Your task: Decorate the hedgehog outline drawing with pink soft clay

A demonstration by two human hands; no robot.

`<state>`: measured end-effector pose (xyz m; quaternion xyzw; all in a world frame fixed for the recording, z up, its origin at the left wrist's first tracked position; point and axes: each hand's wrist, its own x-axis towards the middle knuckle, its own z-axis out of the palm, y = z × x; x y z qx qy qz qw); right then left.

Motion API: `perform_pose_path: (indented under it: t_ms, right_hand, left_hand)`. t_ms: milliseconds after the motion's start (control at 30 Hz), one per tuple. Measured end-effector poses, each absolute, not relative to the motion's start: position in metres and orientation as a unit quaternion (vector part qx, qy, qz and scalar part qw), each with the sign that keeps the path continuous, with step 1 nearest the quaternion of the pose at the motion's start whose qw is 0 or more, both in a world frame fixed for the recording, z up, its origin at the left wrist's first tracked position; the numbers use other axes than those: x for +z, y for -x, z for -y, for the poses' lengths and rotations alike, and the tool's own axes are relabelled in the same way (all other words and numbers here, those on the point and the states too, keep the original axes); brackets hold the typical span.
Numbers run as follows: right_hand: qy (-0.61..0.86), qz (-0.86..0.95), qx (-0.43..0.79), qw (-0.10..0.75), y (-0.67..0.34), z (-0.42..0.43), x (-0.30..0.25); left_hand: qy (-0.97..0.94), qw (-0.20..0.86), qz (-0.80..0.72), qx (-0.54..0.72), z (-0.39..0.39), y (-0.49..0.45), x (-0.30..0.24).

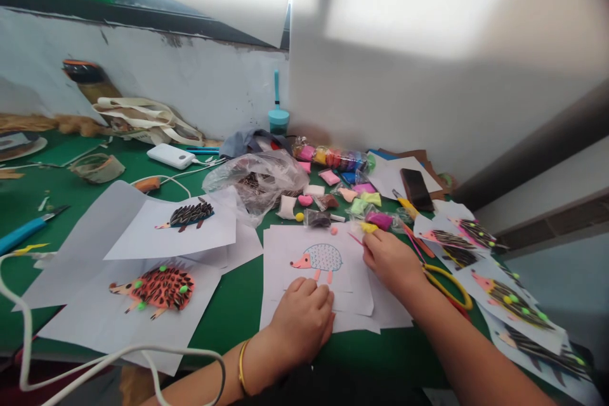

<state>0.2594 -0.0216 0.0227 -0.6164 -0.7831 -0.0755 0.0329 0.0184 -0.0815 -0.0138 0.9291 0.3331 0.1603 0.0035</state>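
A sheet of white paper [354, 298] carries a hedgehog picture [326, 258] with a pink clay face and legs and a blue-outlined, dotted body. My left hand [307, 314] rests on the sheet's lower edge, just below the legs, its fingers curled in; whatever is under them is hidden. At the sheet's upper right, my right hand [387, 257] has its fingers pinched around one end of a thin pink stick [355, 238]. Its fingertips also touch or overlap a yellow clay packet [368, 227]. A small pink clay ball [333, 231] lies near the stick.
Several clay packets [328, 176] lie behind the sheet, beside a plastic bag of seeds [259, 181]. Yellow-handled scissors [450, 285] and a phone [416, 189] are to the right. Finished hedgehog pictures [164, 292] lie left and right. A white cable [118, 352] loops at front left.
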Motion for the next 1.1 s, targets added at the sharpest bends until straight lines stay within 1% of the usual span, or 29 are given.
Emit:
perform_pose_path:
  t_ms: [33, 167, 233, 300, 500, 633, 700, 833, 967, 1100]
  right_hand:
    - [0.616, 0.784, -0.036, 0.065, -0.258, 0.028, 0.024]
    - [0.603, 0.758, 0.188, 0.165, -0.252, 0.046, 0.02]
    - [0.576, 0.745, 0.26, 0.214, -0.251, 0.048, 0.015]
    - [0.558, 0.728, 0.307, 0.254, -0.253, 0.048, 0.011]
    - [0.548, 0.627, 0.451, 0.32, -0.26, 0.044, 0.008]
    - [0.476, 0.577, 0.569, 0.341, -0.26, 0.048, 0.009]
    - [0.461, 0.576, 0.574, 0.355, -0.258, 0.048, 0.008]
    - [0.522, 0.585, 0.486, 0.388, -0.251, 0.047, -0.003]
    - [0.548, 0.619, 0.41, 0.385, -0.246, 0.045, -0.011]
    - [0.529, 0.687, 0.324, 0.378, -0.243, 0.045, -0.01]
  left_hand:
    - [-0.929, 0.003, -0.333, 0.16, 0.082, -0.018, -0.014]
    - [-0.93, 0.005, -0.336, 0.147, 0.082, -0.018, -0.012]
    - [-0.931, 0.008, -0.337, 0.138, 0.083, -0.018, -0.01]
    - [-0.932, 0.006, -0.336, 0.135, 0.083, -0.018, -0.01]
    - [-0.933, -0.005, -0.327, 0.15, 0.083, -0.017, -0.015]
    - [-0.931, -0.007, -0.331, 0.153, 0.083, -0.018, -0.019]
    - [-0.93, -0.009, -0.332, 0.156, 0.083, -0.018, -0.02]
    - [-0.931, 0.002, -0.333, 0.152, 0.082, -0.018, -0.019]
    - [-0.93, 0.005, -0.336, 0.149, 0.082, -0.018, -0.018]
    - [-0.929, 0.006, -0.337, 0.15, 0.082, -0.018, -0.02]
